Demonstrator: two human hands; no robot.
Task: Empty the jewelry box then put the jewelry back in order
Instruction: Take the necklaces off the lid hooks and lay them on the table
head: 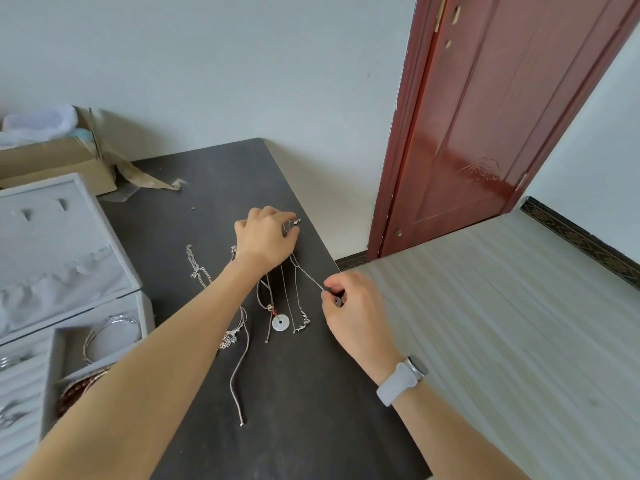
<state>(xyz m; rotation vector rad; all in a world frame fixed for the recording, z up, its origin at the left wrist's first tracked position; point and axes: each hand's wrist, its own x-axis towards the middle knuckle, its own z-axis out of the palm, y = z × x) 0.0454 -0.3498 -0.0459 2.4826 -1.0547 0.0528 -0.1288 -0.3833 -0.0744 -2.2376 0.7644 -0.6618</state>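
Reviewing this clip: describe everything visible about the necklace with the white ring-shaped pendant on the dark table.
The necklace with the white ring pendant lies flat on the dark table, between other silver chains. The pendant is a smooth, pale, stone-like disc with a centre hole, topped by a small red bead. Its thin cord loops upward and passes under the left hand. One loose end trails down beside the disc. The right hand pinches a different chain.

Home room, red-brown wooden door (485, 126), plain wall, dark table (294, 393), cardboard box (52, 161)
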